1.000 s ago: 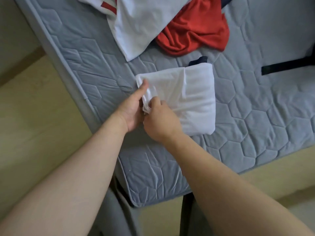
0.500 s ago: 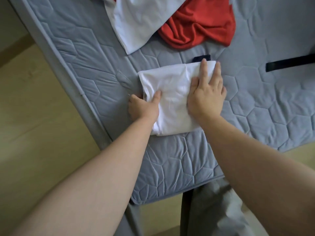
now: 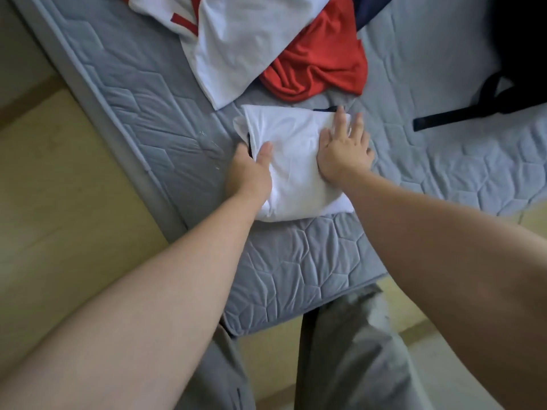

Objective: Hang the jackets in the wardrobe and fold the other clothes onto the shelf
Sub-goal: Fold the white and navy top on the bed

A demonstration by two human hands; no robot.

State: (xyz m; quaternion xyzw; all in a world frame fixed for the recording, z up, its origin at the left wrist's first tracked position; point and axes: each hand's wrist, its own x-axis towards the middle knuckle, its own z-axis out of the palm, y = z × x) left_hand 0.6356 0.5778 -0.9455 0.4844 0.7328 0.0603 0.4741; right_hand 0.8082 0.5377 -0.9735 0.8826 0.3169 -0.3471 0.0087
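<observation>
Mattress (image 3: 296, 276) carries folded white shirt (image 3: 293, 176). Right hand (image 3: 343, 156) now presses flat, fingers (image 3: 340, 121) straight; left hand (image 3: 248, 173) grips its left edge. Fold looks finished.

On grey mattress (image 3: 148, 93), folded white garment (image 3: 293, 161), left hand (image 3: 248, 173) gripping its left edge, right hand (image 3: 343, 155) flat on top

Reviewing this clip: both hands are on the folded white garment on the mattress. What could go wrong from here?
1. The left hand grips only the left edge of the folded white garment, where a layer gapes. Lifting from there may let the fold fall open.
2. The right hand lies flat on top and holds nothing, so the bundle may sag if picked up.
3. The loose white shirt lies close behind and could get dragged along.
</observation>
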